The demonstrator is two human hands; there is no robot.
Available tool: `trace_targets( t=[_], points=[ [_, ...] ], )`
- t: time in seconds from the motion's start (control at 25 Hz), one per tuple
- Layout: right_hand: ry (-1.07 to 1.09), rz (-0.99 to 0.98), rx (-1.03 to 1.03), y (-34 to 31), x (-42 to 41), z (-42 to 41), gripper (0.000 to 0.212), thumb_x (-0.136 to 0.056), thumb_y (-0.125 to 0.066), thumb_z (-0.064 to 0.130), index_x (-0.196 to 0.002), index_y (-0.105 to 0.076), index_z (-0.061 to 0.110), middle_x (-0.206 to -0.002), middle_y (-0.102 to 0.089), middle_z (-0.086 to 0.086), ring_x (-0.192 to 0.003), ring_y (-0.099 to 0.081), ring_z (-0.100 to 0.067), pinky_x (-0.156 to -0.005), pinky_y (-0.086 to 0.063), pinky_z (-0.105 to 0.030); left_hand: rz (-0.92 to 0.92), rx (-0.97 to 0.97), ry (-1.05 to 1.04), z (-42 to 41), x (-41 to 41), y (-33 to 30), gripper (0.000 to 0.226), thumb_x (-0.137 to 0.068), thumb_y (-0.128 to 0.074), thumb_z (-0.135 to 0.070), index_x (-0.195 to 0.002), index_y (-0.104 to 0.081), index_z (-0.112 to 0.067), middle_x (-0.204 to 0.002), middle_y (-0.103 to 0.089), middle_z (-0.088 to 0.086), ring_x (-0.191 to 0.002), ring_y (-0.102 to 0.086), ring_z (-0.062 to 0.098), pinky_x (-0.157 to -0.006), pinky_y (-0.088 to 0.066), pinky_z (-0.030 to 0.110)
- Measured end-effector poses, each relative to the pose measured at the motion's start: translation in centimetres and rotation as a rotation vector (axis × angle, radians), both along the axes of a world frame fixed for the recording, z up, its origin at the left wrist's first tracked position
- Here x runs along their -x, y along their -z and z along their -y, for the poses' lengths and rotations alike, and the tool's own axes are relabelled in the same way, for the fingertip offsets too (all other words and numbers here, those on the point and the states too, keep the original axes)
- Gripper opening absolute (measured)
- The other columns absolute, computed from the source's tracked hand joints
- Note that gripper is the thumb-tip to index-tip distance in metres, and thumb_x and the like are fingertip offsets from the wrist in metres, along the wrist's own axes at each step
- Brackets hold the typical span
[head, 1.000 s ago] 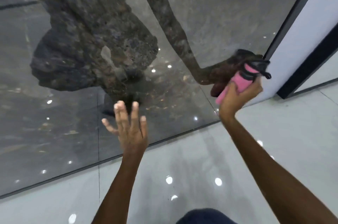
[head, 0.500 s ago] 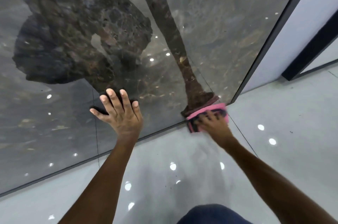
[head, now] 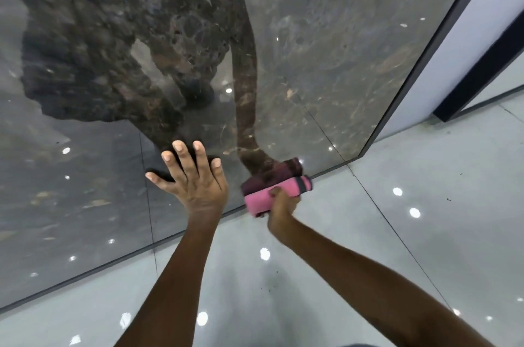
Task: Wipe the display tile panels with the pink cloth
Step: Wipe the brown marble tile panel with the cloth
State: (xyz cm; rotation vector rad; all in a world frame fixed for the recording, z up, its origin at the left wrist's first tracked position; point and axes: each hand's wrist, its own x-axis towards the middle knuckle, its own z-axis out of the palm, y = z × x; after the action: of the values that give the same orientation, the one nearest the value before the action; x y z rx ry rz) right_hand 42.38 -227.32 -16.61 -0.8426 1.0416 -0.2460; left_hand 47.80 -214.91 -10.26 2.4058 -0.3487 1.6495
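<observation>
At the bottom of the frame the two bare forearms reach up and forward over the pale grey, glossy floor tiles, which mirror small ceiling lights. Right of centre, the right hand has its grip curled round the rolled pink cloth with a dark band at one end, holding it against the bottom edge of the large polished dark marble-patterned display tile panel – just where the panel meets the floor. Left of it, at mid-frame, the left hand lies flat on the same panel, fingers spread and straight, apparently bracing. Further up, the glossy surface shows dark reflections of the person and both arms; along the right side runs the panel's black edge trim, with a white wall beyond in the upper right.

Judging the risks: the braced palm may leave prints on the gloss, so that patch would need its own pass. The cloth – bunched into a roll – touches only a narrow strip, so streaks or missed bands are likely. Working this low, it could also drag floor grit onto the panel.
</observation>
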Motion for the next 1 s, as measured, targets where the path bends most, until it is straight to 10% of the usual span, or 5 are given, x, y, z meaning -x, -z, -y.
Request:
trace_targets(
  t=[0.16, 0.36, 0.6, 0.84, 1.0],
  points=[
    [-0.564, -0.199, -0.300, -2.0, 0.8, -0.6, 0.052, -0.093, -0.052, -0.001, -0.142, -0.036, 0.012, -0.120, -0.057, -0.012, -0.084, -0.060, -0.016, -0.056, -0.050, -0.012, -0.132, -0.044, -0.015, -0.8, 1.5, -0.5, 0.060, -0.106, -0.021, -0.036, -0.156, 0.007, -0.020, -0.163, 0.018, 0.000, -0.150, 0.015, 0.019, -0.117, 0.010, 0.051],
    [-0.507, -0.115, 0.253, -7.7, 6.0, 2.9, 0.044, -0.078, -0.061, 0.026, -0.115, -0.057, 0.002, -0.091, -0.061, -0.008, -0.099, -0.061, -0.037, -0.075, -0.055, -0.034, -0.438, -0.020, 0.040, -1.1, 4.6, -2.7, 0.064, -0.106, -0.030, -0.036, -0.157, 0.007, -0.021, -0.162, 0.020, -0.001, -0.150, 0.016, 0.020, -0.118, 0.009, 0.051],
    [-0.415, -0.216, 0.085, -16.6, 10.3, 4.7, 0.029, -0.060, -0.054, 0.031, -0.078, -0.061, 0.009, -0.072, -0.059, -0.005, -0.073, -0.055, -0.024, -0.067, -0.043, -0.033, -1.070, 0.144, 0.054, 0.2, 10.6, -9.7, 0.055, -0.103, -0.037, -0.035, -0.153, -0.028, -0.013, -0.163, -0.015, 0.011, -0.148, -0.018, 0.035, -0.115, -0.011, 0.059],
    [-0.503, -0.320, 0.297, -31.9, 12.9, 3.9, 0.036, -0.074, -0.055, 0.032, -0.103, -0.059, 0.010, -0.087, -0.066, -0.004, -0.077, -0.062, -0.021, -0.061, -0.045, -0.026, -1.675, 0.914, 0.073, 0.6, 14.2, -24.2, 0.039, -0.104, -0.043, -0.026, -0.138, -0.053, -0.009, -0.143, -0.052, 0.009, -0.134, -0.046, 0.027, -0.115, -0.032, 0.037],
    [-0.573, -0.359, 0.498, -45.9, 15.0, 4.7, 0.061, -0.063, -0.045, 0.036, -0.115, -0.061, 0.008, -0.093, -0.066, -0.011, -0.081, -0.062, -0.026, -0.063, -0.048, -0.026, -1.720, 1.444, -0.016, 2.8, 15.8, -39.6, 0.026, -0.103, -0.045, -0.026, -0.118, -0.062, -0.013, -0.132, -0.059, 0.012, -0.123, -0.051, 0.031, -0.103, -0.036, 0.034]
  ],
)
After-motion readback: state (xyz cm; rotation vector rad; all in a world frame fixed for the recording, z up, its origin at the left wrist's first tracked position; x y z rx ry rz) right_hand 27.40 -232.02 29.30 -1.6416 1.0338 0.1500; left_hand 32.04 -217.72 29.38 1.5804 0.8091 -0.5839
